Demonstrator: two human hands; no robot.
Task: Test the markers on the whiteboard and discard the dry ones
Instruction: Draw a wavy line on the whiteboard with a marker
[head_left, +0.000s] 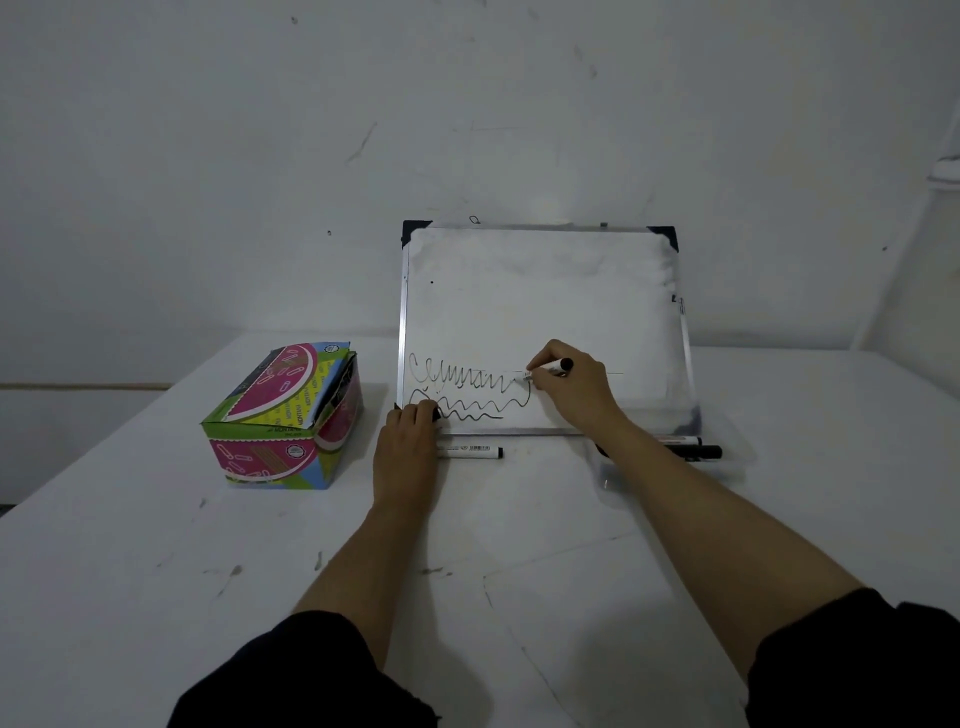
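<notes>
A small whiteboard (540, 291) leans against the wall with two rows of squiggles low on its surface. My right hand (571, 387) grips a white marker (553, 369) with its tip on the board at the end of the upper squiggle. At the board's lower left corner, my left hand (410, 431) rests curled around a small black thing, probably the marker's cap. Another capped marker (470, 451) lies on the table just below the board. More markers (693, 448) lie in a clear tray at the board's lower right.
A colourful cardboard box (283, 415) with an open top stands left of the board. The clear plastic tray (613, 475) sits partly under my right forearm. The white table (156, 561) meets the wall behind the board.
</notes>
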